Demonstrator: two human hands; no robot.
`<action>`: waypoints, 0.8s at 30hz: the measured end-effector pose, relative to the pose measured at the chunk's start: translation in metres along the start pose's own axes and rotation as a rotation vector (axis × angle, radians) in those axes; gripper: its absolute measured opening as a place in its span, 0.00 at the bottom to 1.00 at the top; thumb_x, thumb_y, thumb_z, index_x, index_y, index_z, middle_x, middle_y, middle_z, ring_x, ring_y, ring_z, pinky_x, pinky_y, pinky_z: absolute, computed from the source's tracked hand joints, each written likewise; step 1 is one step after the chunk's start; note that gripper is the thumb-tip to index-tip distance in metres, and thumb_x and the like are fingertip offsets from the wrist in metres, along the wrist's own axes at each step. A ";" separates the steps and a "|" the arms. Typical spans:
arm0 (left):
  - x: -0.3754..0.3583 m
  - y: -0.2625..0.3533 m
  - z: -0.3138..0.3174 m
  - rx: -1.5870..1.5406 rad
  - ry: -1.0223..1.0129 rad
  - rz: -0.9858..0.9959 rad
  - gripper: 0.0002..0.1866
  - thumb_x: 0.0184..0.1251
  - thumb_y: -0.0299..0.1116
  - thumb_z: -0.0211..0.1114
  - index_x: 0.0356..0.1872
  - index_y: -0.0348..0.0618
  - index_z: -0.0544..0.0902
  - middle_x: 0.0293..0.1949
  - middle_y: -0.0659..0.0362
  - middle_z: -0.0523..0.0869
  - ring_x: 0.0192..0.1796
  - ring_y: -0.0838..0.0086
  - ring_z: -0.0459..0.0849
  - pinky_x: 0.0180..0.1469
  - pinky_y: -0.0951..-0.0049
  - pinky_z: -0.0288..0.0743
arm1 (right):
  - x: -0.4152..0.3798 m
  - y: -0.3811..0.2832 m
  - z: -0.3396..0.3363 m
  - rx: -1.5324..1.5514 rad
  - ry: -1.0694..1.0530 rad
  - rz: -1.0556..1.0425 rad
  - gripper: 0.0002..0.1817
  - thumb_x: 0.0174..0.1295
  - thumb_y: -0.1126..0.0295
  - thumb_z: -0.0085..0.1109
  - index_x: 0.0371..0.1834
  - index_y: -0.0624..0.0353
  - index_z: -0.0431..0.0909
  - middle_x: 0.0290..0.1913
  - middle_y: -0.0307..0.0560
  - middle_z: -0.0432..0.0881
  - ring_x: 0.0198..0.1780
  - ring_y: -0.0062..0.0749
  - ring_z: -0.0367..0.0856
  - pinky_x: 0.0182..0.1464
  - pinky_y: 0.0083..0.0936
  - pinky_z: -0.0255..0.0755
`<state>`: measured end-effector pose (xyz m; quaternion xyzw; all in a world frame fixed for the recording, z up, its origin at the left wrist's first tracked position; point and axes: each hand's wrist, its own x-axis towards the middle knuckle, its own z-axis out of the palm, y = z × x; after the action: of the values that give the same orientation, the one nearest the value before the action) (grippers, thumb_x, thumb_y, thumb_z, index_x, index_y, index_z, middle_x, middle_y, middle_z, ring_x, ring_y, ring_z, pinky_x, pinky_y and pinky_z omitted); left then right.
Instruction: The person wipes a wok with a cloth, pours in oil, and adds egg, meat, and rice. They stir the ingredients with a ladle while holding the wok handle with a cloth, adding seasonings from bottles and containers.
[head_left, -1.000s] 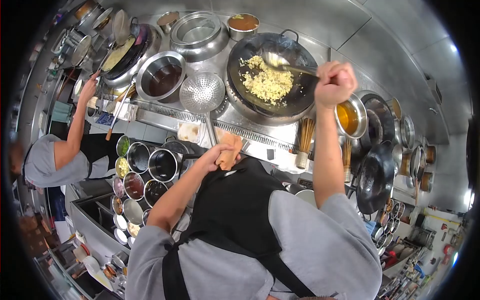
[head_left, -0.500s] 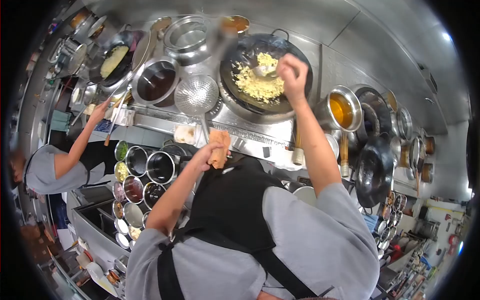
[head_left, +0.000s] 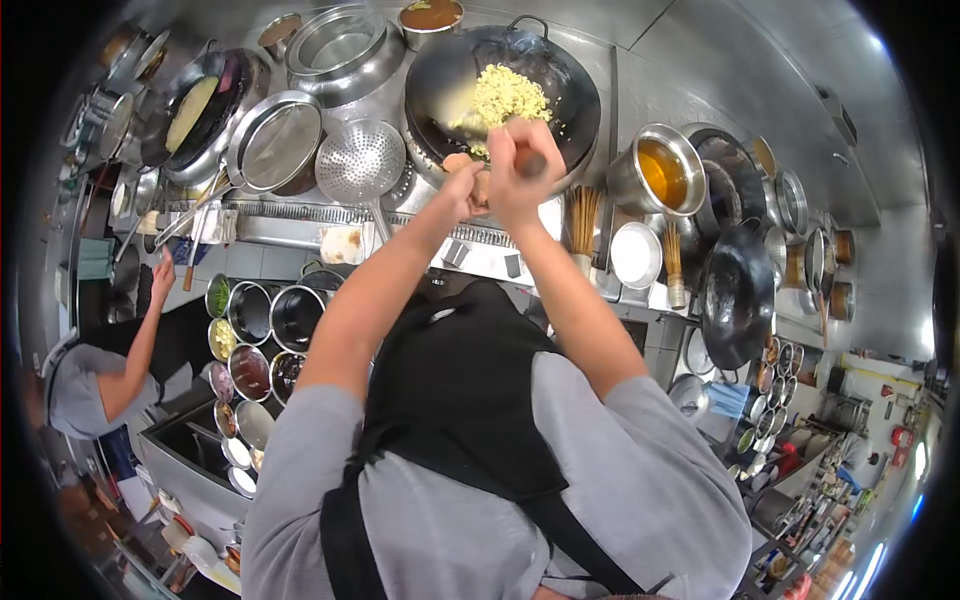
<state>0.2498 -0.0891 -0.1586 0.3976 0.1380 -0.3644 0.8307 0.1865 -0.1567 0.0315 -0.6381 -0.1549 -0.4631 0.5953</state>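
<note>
A black wok (head_left: 574, 105) sits on the burner in front of me, with crumbled scrambled egg (head_left: 510, 95) in it. My left hand (head_left: 463, 196) is closed on a folded orange cloth (head_left: 482, 188) at the wok's near edge; fingers and cloth partly cover the rim there. Just right of it, my right hand (head_left: 523, 178) grips a ladle (head_left: 455, 104) over the wok. The dark end of its handle shows at my fist, while the ladle's head is smeared by motion at the egg's left side.
Left of the wok lie a perforated skimmer (head_left: 361, 160) and a round mesh strainer (head_left: 281, 142). On the right stand a pot of yellow oil (head_left: 662, 176), bamboo brushes (head_left: 583, 222) and another wok (head_left: 738, 300). A co-worker (head_left: 100, 380) stands at far left.
My left hand has moved with the cloth from near the skimmer's handle to the wok's edge. My right hand has come nearer to it. The co-worker's hand has left the strainer, now resting on a pot.
</note>
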 end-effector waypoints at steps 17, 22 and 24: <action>-0.077 -0.028 0.016 0.070 -0.010 0.027 0.07 0.62 0.28 0.48 0.26 0.43 0.74 0.25 0.57 0.76 0.25 0.69 0.77 0.26 0.63 0.74 | 0.063 -0.028 -0.046 0.177 0.177 0.179 0.09 0.57 0.85 0.56 0.22 0.63 0.70 0.23 0.41 0.74 0.23 0.19 0.72 0.28 0.20 0.68; -0.110 -0.070 -0.017 0.042 0.244 -0.153 0.05 0.58 0.27 0.53 0.30 0.43 0.77 0.26 0.58 0.78 0.26 0.68 0.81 0.25 0.63 0.77 | 0.062 -0.009 -0.037 0.059 -0.076 0.017 0.10 0.56 0.85 0.58 0.22 0.64 0.69 0.23 0.40 0.74 0.28 0.17 0.73 0.30 0.17 0.66; -0.130 -0.047 0.013 -0.086 0.187 -0.176 0.05 0.63 0.32 0.52 0.28 0.46 0.73 0.23 0.59 0.75 0.22 0.67 0.74 0.22 0.63 0.69 | 0.100 0.015 -0.029 0.113 0.079 0.165 0.11 0.56 0.82 0.60 0.21 0.61 0.69 0.21 0.36 0.74 0.23 0.18 0.71 0.24 0.17 0.62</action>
<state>0.1246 -0.0542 -0.1088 0.3803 0.2648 -0.3911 0.7952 0.2386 -0.2221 0.0956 -0.5952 -0.1039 -0.4278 0.6722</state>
